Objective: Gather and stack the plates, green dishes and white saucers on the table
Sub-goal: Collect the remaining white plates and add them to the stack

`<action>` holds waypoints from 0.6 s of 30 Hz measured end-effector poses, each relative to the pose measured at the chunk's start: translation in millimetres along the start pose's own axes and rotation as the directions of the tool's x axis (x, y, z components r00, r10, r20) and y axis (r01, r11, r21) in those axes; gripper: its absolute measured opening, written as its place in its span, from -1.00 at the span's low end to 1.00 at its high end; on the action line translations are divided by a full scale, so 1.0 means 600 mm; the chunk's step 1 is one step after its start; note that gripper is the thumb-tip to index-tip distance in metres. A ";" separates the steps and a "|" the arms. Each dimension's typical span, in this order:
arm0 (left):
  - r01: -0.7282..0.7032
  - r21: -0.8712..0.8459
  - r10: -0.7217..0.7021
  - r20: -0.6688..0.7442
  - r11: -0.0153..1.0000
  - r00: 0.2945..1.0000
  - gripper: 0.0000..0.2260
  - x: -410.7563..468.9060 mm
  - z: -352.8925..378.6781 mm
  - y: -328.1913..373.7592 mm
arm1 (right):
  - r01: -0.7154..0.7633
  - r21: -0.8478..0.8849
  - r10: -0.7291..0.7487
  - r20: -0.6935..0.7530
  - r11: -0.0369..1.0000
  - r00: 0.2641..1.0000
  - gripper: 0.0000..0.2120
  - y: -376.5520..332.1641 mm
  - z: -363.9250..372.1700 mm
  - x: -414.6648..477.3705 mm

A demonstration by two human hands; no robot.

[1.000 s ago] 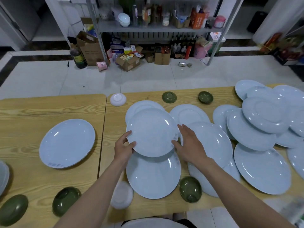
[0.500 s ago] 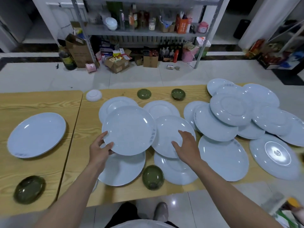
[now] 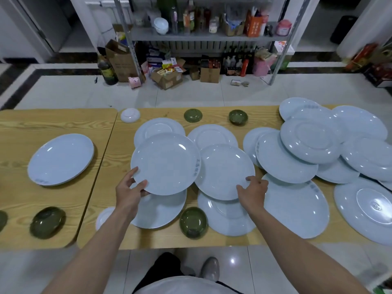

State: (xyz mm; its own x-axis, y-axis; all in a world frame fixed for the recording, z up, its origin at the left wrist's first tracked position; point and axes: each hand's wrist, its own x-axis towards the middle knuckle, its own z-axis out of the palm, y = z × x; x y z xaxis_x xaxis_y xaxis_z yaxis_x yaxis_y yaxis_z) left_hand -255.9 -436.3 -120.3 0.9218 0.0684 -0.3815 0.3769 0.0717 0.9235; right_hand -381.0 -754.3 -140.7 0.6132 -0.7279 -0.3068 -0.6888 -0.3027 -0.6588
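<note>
Two wooden tables stand end to end, the left table [image 3: 53,124] and the right table [image 3: 165,238], and the person leans over the right one with both bare arms stretched out.

Far off to the right of the right hand's fingers lies a heap of pale blue plates [image 3: 311,141], overlapping one another, some face down. Just right of those fingers sits one big plate [image 3: 297,209], flat on the wood. Well to the left of the left hand's fingers, a lone plate [image 3: 60,159] rests on the left table.

The left hand [image 3: 129,193] grips the near rim of a raised plate [image 3: 165,164], thumb on top and fingers curled beneath; it tilts over a lower plate [image 3: 163,211] lying under the hand. The right hand [image 3: 253,193] has its fingertips on the near right rim of a second plate [image 3: 224,170], which overlaps another plate [image 3: 227,219] below it. I cannot tell whether these fingers are gripping the rim or only touching it. The two handled plates overlap between the hands.

A green dish [image 3: 193,222] sits between the two wrists, nearer the table edge than the fingers. Another green dish [image 3: 47,222] lies far left on the other table. Beyond the fingers, at the far edge, stand two small green dishes [image 3: 193,115] [image 3: 238,117] and a white saucer [image 3: 130,115]. A second white saucer [image 3: 104,216] peeks out beside the left forearm.
</note>
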 end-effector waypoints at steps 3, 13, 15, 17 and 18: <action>0.002 -0.011 -0.003 -0.002 1.000 1.000 -0.49 0.002 0.004 0.004 | -0.060 0.126 0.058 0.025 0.990 0.998 -0.64 0.004 -0.001 0.008; -0.009 -0.018 0.009 0.007 1.000 1.000 -0.48 0.002 0.017 0.022 | -0.156 0.588 0.122 0.097 0.794 0.988 -0.68 -0.007 -0.010 0.005; -0.015 -0.039 0.016 0.013 0.999 1.000 -0.48 -0.001 0.016 0.029 | -0.120 0.613 0.087 0.084 0.781 0.993 -0.67 -0.013 -0.012 0.001; -0.021 -0.077 0.023 0.018 0.997 1.000 -0.49 -0.005 0.016 0.040 | -0.096 0.643 0.064 0.074 0.760 0.995 -0.66 -0.021 -0.014 -0.002; -0.026 -0.090 0.028 0.018 0.996 0.999 -0.49 -0.007 0.015 0.047 | -0.084 0.660 0.052 0.068 0.746 0.996 -0.65 -0.026 -0.014 -0.003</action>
State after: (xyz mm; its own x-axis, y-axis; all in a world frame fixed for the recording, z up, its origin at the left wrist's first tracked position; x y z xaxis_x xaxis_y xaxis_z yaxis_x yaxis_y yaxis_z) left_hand -248.2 -443.6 -92.3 0.9334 0.0522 -0.3550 0.3432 0.1589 0.9257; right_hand -374.6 -753.4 -123.9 0.6011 -0.6995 -0.3865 -0.3104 0.2414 -0.9195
